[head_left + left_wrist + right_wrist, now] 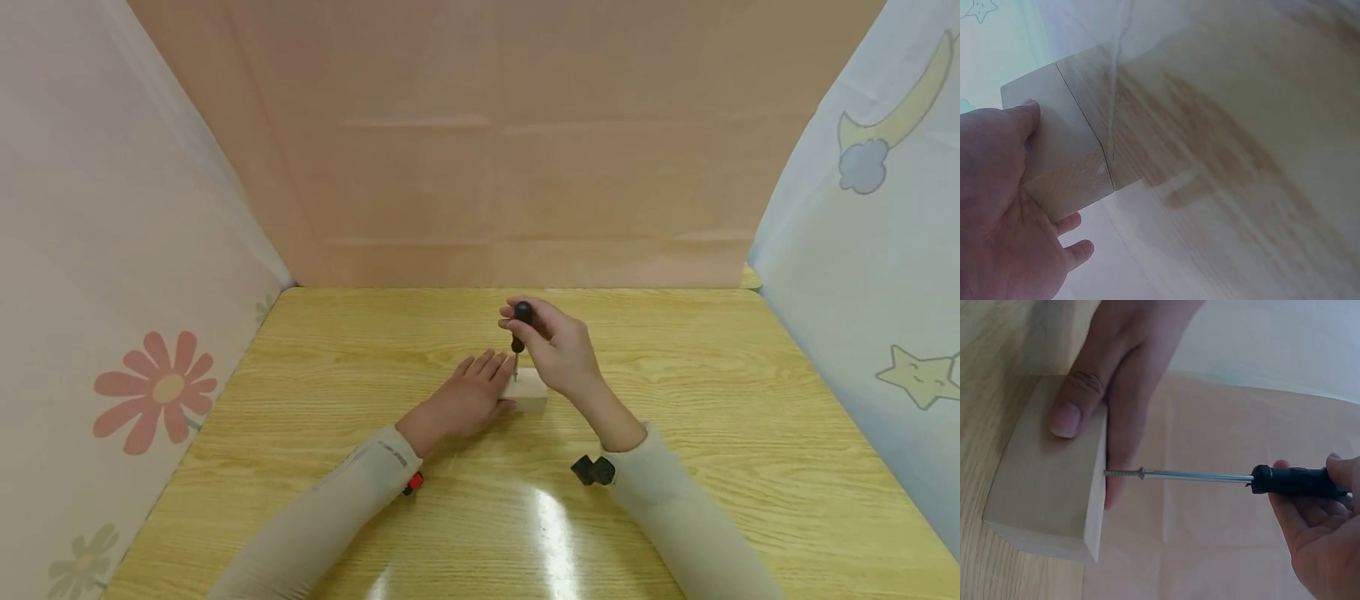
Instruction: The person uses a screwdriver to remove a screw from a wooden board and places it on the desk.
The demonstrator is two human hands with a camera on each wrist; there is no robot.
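Observation:
A pale wooden block (530,388) lies on the table, gripped by my left hand (467,402) from its left side. In the right wrist view the left thumb (1069,412) presses one face of the block. A threaded screw (1124,473) stands upright with its point at the block's top face; most of its thread shows. My right hand (566,354) is above the block, its fingers round the black handle of a screwdriver (522,317). The screwdriver's metal shaft (1200,477) lines up with the screw, its tip at the screw head. Neither screw nor screwdriver shows clearly in the left wrist view.
Around the block spreads a wood-grain table (360,350). A plain peach sheet (487,167) hangs behind it, with patterned pale sheets (225,250) at both sides. Small black devices (592,471) sit at the wrists.

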